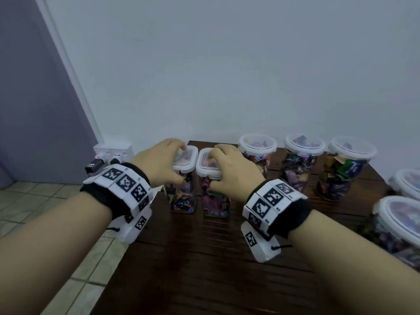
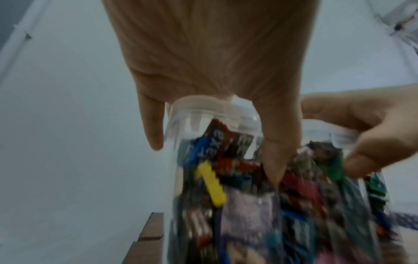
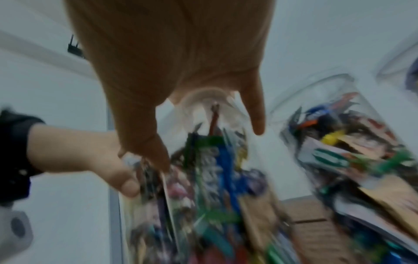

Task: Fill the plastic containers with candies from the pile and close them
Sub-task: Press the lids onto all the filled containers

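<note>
Two hands [image 1: 156,162] [image 1: 231,171] grip two of seven containers [image 1: 185,178].

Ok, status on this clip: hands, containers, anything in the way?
Left hand grips left square container at its lid. Right hand grips the one beside it. Both lidded, full of candies. Nothing in the way.

Containers [image 1: 181,196] clear, white lids [image 1: 258,145]; candies [image 1: 336,176] multicoloured; table [image 1: 204,269] dark brown; wristbands [image 1: 127,185] black-white checkered.

Candies [image 3: 217,178] smeared by blur (both wrist views), right-edge container [image 1: 404,226] cropped, fingertips hidden behind lids
</note>
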The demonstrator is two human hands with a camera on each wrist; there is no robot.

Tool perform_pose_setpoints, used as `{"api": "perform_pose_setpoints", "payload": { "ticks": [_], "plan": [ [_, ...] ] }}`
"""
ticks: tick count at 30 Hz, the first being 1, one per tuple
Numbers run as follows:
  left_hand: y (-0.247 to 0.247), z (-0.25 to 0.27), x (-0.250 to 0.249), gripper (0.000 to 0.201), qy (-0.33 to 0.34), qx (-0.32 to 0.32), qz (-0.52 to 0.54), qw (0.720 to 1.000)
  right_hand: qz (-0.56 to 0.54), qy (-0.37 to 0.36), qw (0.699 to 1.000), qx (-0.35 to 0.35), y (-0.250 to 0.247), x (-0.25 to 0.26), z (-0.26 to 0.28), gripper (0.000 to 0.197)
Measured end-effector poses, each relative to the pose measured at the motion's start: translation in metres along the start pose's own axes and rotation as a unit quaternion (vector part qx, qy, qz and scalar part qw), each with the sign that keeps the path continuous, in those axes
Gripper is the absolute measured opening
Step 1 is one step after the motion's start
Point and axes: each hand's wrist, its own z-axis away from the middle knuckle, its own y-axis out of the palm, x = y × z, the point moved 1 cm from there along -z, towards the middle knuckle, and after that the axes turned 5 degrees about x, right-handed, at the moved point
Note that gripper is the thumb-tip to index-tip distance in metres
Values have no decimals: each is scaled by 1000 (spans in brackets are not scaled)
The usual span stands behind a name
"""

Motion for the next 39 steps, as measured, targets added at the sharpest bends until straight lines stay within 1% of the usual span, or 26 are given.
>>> {"api": "perform_pose_setpoints", "payload": {
  "ticks": [3,5,7,10,13,15,19,23,26,31,32,35,37,39],
  "plan": [
    [-11,-12,0,90,-1,75,0,997,1,17,996,88,-16,5,-13,57],
    [-19,-20,-1,100,-1,120,-28,992,24,28,989,141,-26,6,-24,63],
    [-23,-28,-2,108,2,152,-70,986,40,35,983,176,-32,6,-34,68],
    [-27,-40,-3,110,-3,173,-128,977,57,31,975,212,-37,7,-48,71],
    [-32,-49,-2,106,-5,168,-151,974,57,31,969,237,-42,4,-62,71],
    [-38,-57,2,103,-10,155,-155,976,55,33,970,233,-48,-1,-71,71],
    [-56,-80,13,100,-24,109,-158,981,66,26,981,183,-61,-11,-98,73],
    [-62,-111,21,101,-48,71,-142,986,97,19,988,114,-57,-25,-133,64],
    [-53,-138,22,100,-48,61,-129,989,107,29,989,93,-49,-36,-154,58],
    [-29,-178,24,98,-33,40,-92,994,106,62,989,87,-33,-52,-180,49],
    [-26,-185,25,97,-29,38,-79,996,101,70,989,87,-30,-55,-183,45],
    [-23,-199,27,91,-13,34,-51,998,82,63,991,81,-29,-57,-188,23],
    [-23,-202,27,87,1,33,-60,998,68,66,990,101,-37,-52,-187,17],
    [-22,-201,27,84,6,35,-95,995,66,77,985,140,-44,-46,-188,10]
  ]
}}
